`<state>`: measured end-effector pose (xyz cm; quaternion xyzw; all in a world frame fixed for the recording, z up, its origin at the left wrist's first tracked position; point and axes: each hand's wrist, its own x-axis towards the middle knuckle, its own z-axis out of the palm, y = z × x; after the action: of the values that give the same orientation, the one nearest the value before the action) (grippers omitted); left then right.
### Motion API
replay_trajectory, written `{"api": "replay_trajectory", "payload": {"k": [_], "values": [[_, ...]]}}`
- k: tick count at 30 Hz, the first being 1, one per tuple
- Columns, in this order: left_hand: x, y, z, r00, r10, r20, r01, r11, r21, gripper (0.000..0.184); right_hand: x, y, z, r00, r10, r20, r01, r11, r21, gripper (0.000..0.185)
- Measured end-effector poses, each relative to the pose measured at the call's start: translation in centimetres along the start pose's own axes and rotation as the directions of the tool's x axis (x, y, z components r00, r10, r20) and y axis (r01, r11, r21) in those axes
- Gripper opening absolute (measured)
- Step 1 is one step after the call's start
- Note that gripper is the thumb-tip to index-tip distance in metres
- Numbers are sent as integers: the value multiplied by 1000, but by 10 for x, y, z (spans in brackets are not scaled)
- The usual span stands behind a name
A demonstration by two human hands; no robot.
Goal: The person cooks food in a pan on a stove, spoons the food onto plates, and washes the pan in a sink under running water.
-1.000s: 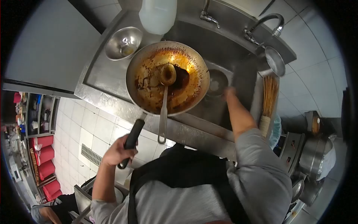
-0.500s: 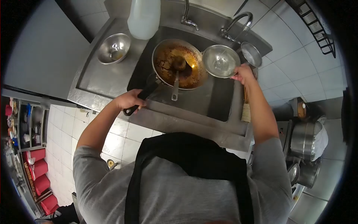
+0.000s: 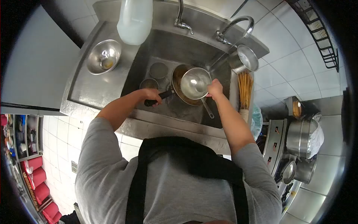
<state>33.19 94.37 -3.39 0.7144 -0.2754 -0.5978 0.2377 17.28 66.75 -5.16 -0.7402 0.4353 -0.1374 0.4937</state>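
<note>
My left hand [image 3: 153, 97] is closed around the black handle of a frying pan [image 3: 178, 73], which is low in the steel sink [image 3: 179, 41]. Brown residue coats the pan's inside. In my right hand [image 3: 214, 89] is the rim of a shiny metal bowl [image 3: 195, 83], held over the pan and hiding much of it. The bowl looks tilted; clear liquid seems to be in it, though I cannot be sure. From under the bowl a ladle [image 3: 208, 109] sticks out, only its handle showing. Round items [image 3: 149, 84] lie on the sink floor beside the pan.
A metal bowl [image 3: 96, 56] with yellowish residue stands on the left drainboard, near a large translucent jug [image 3: 135, 22]. Two faucets [image 3: 182, 24] rise behind the sink. On the right edge are a metal pot [image 3: 244, 59] and a bamboo brush [image 3: 245, 89].
The frying pan has gone down into the sink, its ladle swinging to the right. My right hand has brought the bowl leftward and nearer, over the pan.
</note>
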Motion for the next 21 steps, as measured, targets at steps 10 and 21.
{"api": "replay_trajectory", "payload": {"k": [10, 21], "values": [[56, -23, 8, 979, -186, -80, 197, 969, 149, 29, -3, -29, -24, 851, -516, -102, 343, 692, -635, 33], [1, 20, 39, 732, 417, -538, -366, 908, 205, 52, 54, 0, -30, 940, 182, 287, -248, 946, 210, 31]]}}
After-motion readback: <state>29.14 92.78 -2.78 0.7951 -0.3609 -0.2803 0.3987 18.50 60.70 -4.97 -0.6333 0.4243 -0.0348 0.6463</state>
